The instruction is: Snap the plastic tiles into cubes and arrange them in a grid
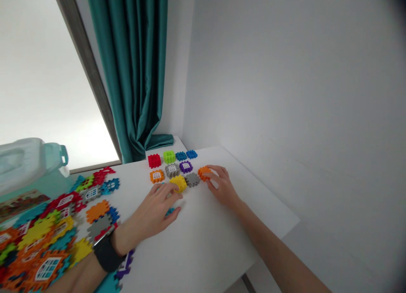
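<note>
My right hand (222, 186) pinches an orange building tile (204, 173) between thumb and fingers, at the right end of the laid-out pieces. My left hand (157, 210), with a dark watch on its wrist, hovers over or rests on the table with thumb and fingers apart. Its fingertips reach the near edge of a yellow block (178, 183); whether they press on it is unclear. A teal piece (170, 211) shows partly under the left hand. Between the yellow block and the orange tile lies a grey tile (192, 180).
Farther back are a red block (154, 160), a lime green block (169, 156), blue tiles (181, 156), a purple window tile (185, 167) and an orange window tile (157, 176). Mixed tiles (34, 238) are heaped at left beside a teal lidded box (53, 174). A wall borders the white table (203, 242).
</note>
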Demonstrator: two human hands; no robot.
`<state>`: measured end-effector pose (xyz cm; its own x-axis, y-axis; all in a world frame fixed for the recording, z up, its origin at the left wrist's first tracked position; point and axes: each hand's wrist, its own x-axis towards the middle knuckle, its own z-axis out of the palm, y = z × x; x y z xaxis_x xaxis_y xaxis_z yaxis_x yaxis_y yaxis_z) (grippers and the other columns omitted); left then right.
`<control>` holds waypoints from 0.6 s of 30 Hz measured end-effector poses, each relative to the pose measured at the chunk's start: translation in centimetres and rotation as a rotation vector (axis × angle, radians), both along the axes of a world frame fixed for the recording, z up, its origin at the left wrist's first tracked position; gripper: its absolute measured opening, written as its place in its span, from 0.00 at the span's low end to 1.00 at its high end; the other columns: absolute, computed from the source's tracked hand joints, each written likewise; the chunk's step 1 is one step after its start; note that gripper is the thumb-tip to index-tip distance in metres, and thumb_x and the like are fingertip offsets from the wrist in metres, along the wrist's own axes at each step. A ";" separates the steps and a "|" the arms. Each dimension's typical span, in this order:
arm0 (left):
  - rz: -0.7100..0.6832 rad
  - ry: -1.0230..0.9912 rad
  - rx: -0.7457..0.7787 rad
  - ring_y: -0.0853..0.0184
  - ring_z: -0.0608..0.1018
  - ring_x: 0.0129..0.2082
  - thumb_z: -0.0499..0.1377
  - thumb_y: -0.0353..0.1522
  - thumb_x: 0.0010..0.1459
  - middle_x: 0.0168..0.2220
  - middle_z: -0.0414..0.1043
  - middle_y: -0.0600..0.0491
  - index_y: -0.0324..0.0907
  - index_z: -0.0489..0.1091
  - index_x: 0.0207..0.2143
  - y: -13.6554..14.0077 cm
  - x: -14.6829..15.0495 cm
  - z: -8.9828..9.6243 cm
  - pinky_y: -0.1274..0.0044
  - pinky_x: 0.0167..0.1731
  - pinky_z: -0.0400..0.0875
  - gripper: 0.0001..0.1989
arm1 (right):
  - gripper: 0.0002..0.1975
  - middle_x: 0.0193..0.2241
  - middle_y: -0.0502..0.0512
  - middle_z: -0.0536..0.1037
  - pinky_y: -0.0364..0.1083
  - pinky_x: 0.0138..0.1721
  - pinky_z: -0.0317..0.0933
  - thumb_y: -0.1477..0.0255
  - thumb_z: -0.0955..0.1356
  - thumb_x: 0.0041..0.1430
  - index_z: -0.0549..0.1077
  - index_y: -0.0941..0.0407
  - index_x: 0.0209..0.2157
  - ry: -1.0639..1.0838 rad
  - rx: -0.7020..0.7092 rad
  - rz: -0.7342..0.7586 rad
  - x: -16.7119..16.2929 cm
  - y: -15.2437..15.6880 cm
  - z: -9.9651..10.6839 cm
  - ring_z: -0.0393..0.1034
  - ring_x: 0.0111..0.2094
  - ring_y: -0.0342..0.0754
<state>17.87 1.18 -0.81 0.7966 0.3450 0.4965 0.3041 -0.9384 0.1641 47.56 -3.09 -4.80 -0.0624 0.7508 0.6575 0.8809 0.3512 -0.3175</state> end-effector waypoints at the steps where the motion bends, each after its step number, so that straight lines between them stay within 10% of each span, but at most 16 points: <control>1: 0.001 0.008 0.000 0.57 0.73 0.50 0.56 0.33 0.64 0.50 0.71 0.46 0.46 0.71 0.48 0.0 -0.1 0.2 0.63 0.52 0.68 0.11 | 0.14 0.56 0.58 0.74 0.62 0.60 0.61 0.76 0.66 0.64 0.77 0.49 0.48 -0.059 0.034 0.029 -0.8 -0.5 0.4 0.66 0.58 0.56; 18: 0.201 0.126 0.013 0.60 0.74 0.43 0.54 0.34 0.66 0.42 0.74 0.49 0.44 0.72 0.44 0.0 -6.7 2.8 0.67 0.45 0.66 0.08 | 0.14 0.50 0.58 0.76 0.62 0.57 0.63 0.79 0.65 0.64 0.75 0.49 0.46 -0.197 0.024 0.351 -11.5 -1.3 3.0 0.68 0.54 0.56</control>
